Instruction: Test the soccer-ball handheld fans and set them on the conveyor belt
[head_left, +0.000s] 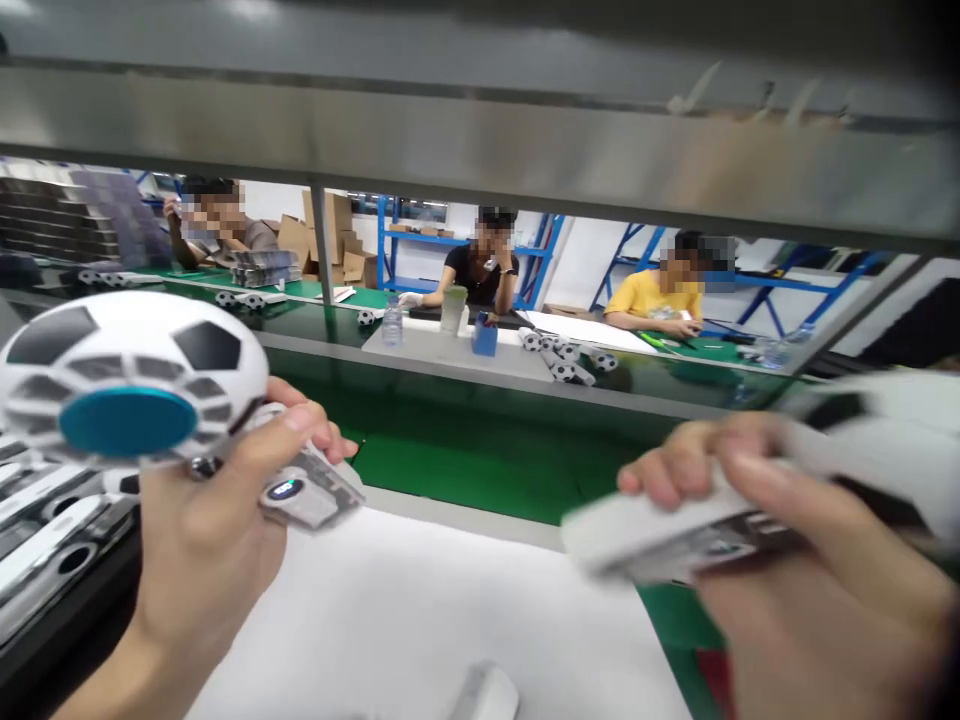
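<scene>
My left hand (206, 530) is closed round a football-patterned fan (127, 375), white with black patches and a blue centre cap, held by its grey handle (304, 490) at the left. My right hand (787, 530) is blurred by motion at the right and is wrapped round the handle (652, 540) of a second white fan, whose head (885, 440) shows at the far right. Both hands hover above a white sheet (420, 620) on the bench.
A tray of grey-white handles (45, 530) lies at the left edge. A green conveyor belt (480, 450) runs behind the sheet. Three people sit across it, with more football fans (566, 355), a water bottle (391, 320) and a blue box (484, 338). A metal rail (480, 140) crosses overhead.
</scene>
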